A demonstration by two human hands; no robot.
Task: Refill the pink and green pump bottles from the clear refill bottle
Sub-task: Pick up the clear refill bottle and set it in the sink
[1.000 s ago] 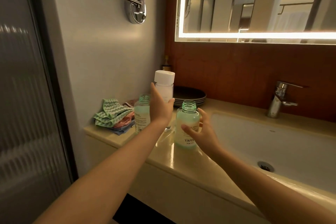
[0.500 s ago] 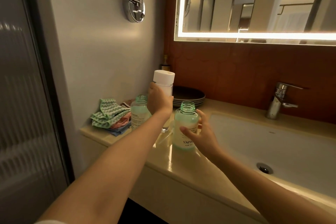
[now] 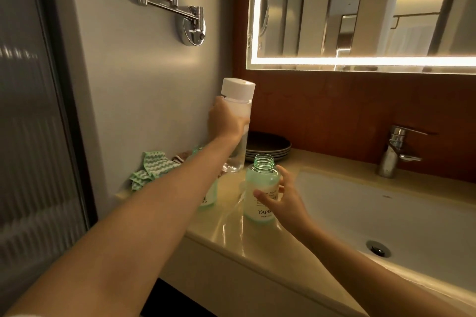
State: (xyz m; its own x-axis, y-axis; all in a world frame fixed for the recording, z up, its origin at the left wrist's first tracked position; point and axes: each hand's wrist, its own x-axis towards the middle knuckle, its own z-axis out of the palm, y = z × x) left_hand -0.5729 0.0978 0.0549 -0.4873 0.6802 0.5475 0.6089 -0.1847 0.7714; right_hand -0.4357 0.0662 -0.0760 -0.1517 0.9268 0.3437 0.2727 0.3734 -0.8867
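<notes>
A: Your left hand [image 3: 226, 121] is closed round the upper body of the clear refill bottle [image 3: 238, 134], just under its white cap [image 3: 239, 88]. The bottle is upright and looks lifted just off the counter [image 3: 231, 229], though I can't be sure of the gap.

B: And my right?

A: Your right hand [image 3: 279, 199] has thumb and fingers curled about the green pump bottle [image 3: 261, 188]. Whether they press it or only frame it, I cannot tell. That bottle stands on the counter at five o'clock from the refill bottle, neck open, pump off.

B: How will the refill bottle handle?

A: Stiff, smooth plastic, I judge, and likely slippery. It looks largely full, so expect weight low down. Hold mid-body when you tip it. The cap is still on; it must come off first.

B: The other bottle?

A: A second one [image 3: 208, 194] sits at seven o'clock, mostly hidden behind your left forearm. It reads green, not pink. The cloths [image 3: 152, 167] lie at nine o'clock, plates [image 3: 268, 147] at two o'clock, the sink [image 3: 386, 219] at four.
</notes>
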